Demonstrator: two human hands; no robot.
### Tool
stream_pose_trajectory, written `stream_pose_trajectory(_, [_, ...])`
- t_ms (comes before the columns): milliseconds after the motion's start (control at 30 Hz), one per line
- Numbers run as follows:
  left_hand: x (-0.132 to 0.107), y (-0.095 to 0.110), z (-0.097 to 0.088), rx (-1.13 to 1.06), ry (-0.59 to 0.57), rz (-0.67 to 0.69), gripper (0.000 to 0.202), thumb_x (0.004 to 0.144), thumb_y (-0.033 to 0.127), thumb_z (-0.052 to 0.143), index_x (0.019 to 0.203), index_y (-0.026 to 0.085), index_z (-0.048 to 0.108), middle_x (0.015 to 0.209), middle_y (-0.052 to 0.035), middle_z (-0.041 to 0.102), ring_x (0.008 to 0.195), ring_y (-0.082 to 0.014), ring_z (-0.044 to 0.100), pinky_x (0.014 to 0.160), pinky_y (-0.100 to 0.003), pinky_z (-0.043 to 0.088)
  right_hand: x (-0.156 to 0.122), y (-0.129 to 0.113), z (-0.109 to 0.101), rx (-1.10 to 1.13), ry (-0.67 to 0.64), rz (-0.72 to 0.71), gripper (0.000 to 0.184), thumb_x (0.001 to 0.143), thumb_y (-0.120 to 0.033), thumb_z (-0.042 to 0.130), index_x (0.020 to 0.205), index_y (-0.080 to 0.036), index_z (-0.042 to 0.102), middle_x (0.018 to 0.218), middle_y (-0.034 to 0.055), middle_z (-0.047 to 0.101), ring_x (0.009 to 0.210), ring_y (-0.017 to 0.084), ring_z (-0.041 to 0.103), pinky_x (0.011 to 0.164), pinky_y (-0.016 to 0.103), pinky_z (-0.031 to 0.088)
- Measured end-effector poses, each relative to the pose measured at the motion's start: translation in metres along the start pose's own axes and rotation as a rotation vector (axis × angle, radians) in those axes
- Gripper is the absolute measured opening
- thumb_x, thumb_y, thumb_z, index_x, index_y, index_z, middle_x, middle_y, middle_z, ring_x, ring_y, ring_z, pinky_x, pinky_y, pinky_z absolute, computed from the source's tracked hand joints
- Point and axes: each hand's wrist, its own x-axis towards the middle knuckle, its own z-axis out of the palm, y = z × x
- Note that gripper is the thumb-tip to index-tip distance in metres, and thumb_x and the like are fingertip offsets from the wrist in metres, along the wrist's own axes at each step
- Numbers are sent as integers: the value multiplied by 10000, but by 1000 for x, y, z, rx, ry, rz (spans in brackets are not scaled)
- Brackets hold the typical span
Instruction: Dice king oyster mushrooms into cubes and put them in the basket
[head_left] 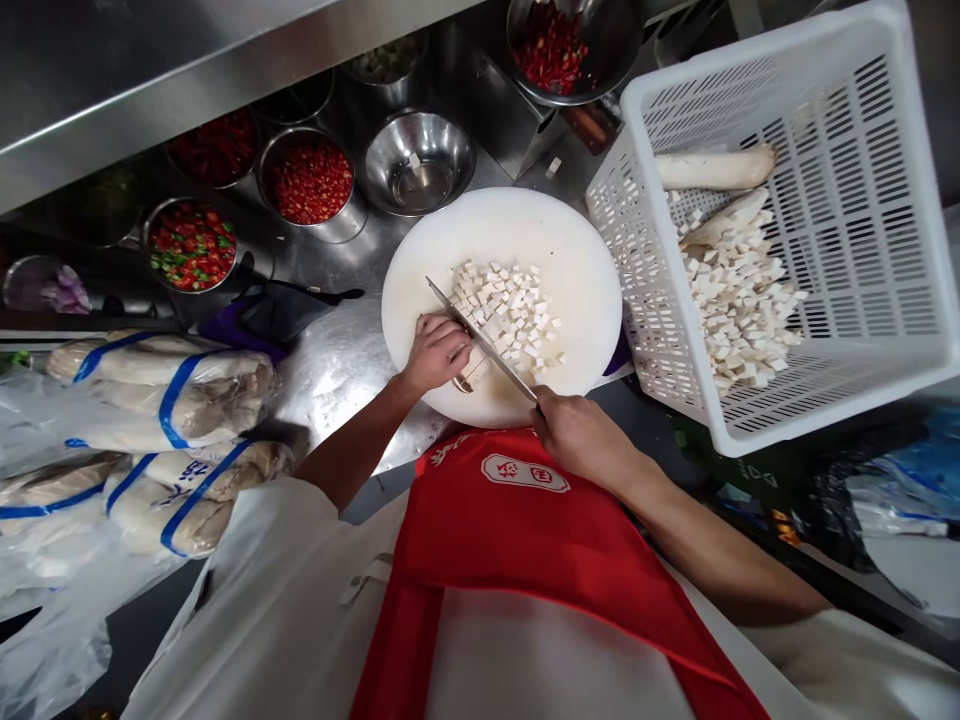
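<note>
On a round white cutting board lies a heap of small white mushroom cubes. My right hand is closed round the handle of a kitchen knife, whose blade slants up and left across the board. Beside the blade, my left hand presses with bent fingers on a piece of king oyster mushroom. My fingers cover most of that piece. The cubes lie on the far side of the blade.
A white slotted basket on the right holds mushroom cubes and a whole mushroom. Metal bowls of chopped red chillies and a nearly bare steel bowl stand behind the board. Bagged mushrooms lie left.
</note>
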Motion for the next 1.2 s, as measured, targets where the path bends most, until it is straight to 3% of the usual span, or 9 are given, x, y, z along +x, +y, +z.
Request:
stream_pose_trajectory(200, [-1, 0, 1, 8, 26, 33, 124, 885, 286, 550, 818, 215, 627, 868, -33, 677, 942, -218, 562, 895, -429, 391, 41, -6, 27, 25, 82, 9, 257, 975, -230, 382, 1158, -139, 536, 992, 140, 731, 877, 260, 697, 686, 306, 398])
stream_pose_trajectory(433, [-8, -4, -5, -19, 71, 93, 84, 865, 273, 562, 885, 219, 622, 946, -42, 668, 978, -212, 564, 928, -436, 408, 12, -1, 19, 91, 198, -37, 322, 980, -266, 380, 1231, -134, 532, 962, 109, 733, 874, 244, 689, 717, 295, 405])
stream_pose_trajectory(633, [-12, -7, 0, 51, 46, 66, 120, 895, 275, 539, 831, 225, 627, 876, -32, 659, 940, -212, 557, 902, -432, 395, -21, 0, 0, 40, 74, -35, 243, 973, -283, 407, 1097, -155, 572, 853, 101, 734, 777, 246, 692, 638, 300, 368])
stream_pose_trajectory(800, [-11, -8, 3, 39, 10, 43, 145, 913, 284, 527, 849, 235, 647, 869, -31, 667, 981, -222, 551, 925, -443, 383, 1, -7, 10, -13, 5, 24, 249, 972, -274, 388, 1086, -138, 562, 820, 118, 730, 741, 254, 691, 602, 308, 360])
stream_pose_trajectory(1000, [-12, -6, 0, 8, -18, 42, 147, 916, 298, 514, 891, 240, 646, 949, -34, 687, 1023, -222, 563, 971, -465, 379, 45, -10, 31, 43, 128, -22, 307, 968, -265, 391, 1179, -109, 550, 978, 143, 737, 902, 254, 693, 741, 297, 427])
stream_pose_trajectory(1200, [-20, -6, -4, 4, 76, 37, 110, 871, 313, 552, 850, 232, 624, 965, -46, 666, 1065, -233, 552, 1012, -481, 378, 12, -11, 20, 76, 229, -36, 357, 972, -306, 375, 1210, -104, 547, 930, 136, 736, 851, 272, 695, 727, 314, 435])
